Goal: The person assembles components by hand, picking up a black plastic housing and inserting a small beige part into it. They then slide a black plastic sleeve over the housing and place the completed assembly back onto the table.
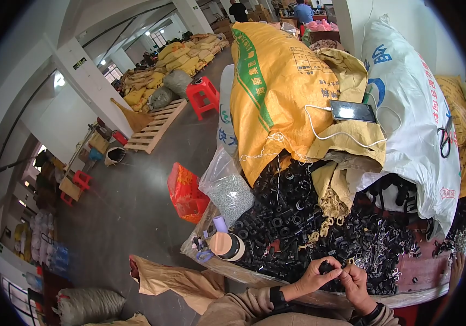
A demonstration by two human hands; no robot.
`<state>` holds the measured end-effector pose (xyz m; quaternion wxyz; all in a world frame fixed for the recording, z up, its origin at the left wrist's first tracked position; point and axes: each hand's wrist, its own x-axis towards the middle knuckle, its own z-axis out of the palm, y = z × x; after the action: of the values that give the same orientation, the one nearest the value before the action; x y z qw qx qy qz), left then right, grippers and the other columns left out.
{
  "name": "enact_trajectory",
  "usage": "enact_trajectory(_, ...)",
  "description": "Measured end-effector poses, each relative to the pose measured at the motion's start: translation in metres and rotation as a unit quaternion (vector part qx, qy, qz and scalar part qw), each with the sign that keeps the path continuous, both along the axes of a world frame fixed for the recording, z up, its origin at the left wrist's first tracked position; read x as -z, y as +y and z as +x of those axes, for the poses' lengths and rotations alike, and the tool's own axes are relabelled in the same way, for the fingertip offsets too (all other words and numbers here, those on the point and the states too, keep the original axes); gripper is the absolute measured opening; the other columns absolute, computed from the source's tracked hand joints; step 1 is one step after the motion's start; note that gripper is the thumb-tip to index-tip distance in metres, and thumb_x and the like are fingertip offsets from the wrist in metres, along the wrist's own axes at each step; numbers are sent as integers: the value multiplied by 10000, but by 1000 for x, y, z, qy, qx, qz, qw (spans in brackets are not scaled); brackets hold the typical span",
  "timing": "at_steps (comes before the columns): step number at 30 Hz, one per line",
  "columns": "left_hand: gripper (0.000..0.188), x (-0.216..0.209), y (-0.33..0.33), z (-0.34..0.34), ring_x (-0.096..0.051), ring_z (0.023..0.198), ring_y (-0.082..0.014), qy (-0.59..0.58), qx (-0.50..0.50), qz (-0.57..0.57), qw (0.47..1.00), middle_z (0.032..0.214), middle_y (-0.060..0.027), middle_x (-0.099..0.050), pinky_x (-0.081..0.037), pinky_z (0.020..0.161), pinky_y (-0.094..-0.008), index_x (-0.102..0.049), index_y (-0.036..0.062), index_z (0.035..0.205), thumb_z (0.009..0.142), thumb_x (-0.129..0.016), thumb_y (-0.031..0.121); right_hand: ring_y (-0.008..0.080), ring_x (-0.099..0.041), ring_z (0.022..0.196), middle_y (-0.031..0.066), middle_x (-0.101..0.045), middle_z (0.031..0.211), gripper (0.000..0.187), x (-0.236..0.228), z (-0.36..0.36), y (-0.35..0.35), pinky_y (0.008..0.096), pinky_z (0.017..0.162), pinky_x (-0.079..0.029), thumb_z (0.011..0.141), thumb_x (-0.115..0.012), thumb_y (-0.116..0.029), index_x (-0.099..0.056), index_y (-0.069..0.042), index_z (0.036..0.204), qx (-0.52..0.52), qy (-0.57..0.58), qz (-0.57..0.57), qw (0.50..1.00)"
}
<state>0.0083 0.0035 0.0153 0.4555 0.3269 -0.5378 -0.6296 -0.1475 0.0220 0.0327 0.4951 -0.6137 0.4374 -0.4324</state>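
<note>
Pinching a small black part (326, 267) between thumb and fingers, the left hand (315, 277) is at the near edge of the worktable, and I see that part just above the rim. Beside it, with fingertips meeting the left hand's, the right hand (356, 287) has its thumb and fingers bunched; from my end I cannot tell whether it grasps anything of its own, because the fingers cover the spot. I have a black wristband (278, 298) in view on the left wrist, below a brown sleeve (237, 308).

Beyond the hands I get a broad heap of black components (282, 220), ring-shaped pieces among them, with small pale bits scattered toward the right. A cluster of tan links (332, 208) lies on the heap below the mouth of a crumpled tan sack. To the left I make out a cup with a peach lid (221, 244), a purple cylinder (220, 223) near it, and a clear plastic bag (232, 196) of small grey pieces.

At the back of the table, I see a large yellow woven sack (279, 92) leaning over the heap, with a white woven sack (407, 114) to its right. Between them rests a smartphone (354, 111) with a white cable (347, 134) plugged in.
</note>
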Motion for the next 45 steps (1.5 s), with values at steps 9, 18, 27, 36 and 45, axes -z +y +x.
enact_trajectory(9, 116, -2, -2, 5, -433, 624, -45, -19, -22, -22, 999, 697, 18, -494, -354, 551, -183, -535, 18, 772, 802, -565, 125, 85, -417, 496, 20, -485, 560, 224, 6, -2, -5, 230, 454, -340, 828, -514, -131, -477, -12, 642, -9, -11, 63, 998)
enact_trajectory(18, 118, -7, 2, 8, -483, 594, -74, 69, 146, 26, 987, 679, -23, -519, -392, 544, -203, -528, 27, 725, 781, -594, 107, 97, -409, 539, 14, -467, 617, 153, -10, -19, -9, 229, 493, -341, 813, -516, -114, -499, -20, 693, -209, -14, 0, 978)
enact_trajectory(27, 130, -20, -15, 8, -501, 567, -110, 90, 58, 76, 991, 650, -60, -526, -405, 509, -223, -519, 27, 685, 762, -599, 95, 77, -394, 594, 6, -448, 643, 139, -26, -8, -28, 231, 526, -342, 831, -482, -115, -489, -24, 726, -155, -41, 20, 987)
enact_trajectory(36, 162, -7, -15, 3, -477, 551, -131, 178, 59, 187, 964, 631, -67, -501, -392, 486, -243, -504, 15, 675, 759, -606, 109, 90, -424, 586, 15, -488, 659, 198, -11, -14, -29, 225, 530, -357, 857, -485, -172, -513, -2, 758, -140, -86, 42, 986)
enact_trajectory(45, 142, 2, -11, 2, -463, 542, -126, 133, 10, 153, 979, 635, -63, -495, -387, 488, -241, -505, 20, 675, 756, -605, 79, 109, -445, 570, 34, -494, 651, 211, 0, -10, -28, 241, 522, -377, 859, -482, -185, -514, -2, 760, -120, -46, 15, 992)
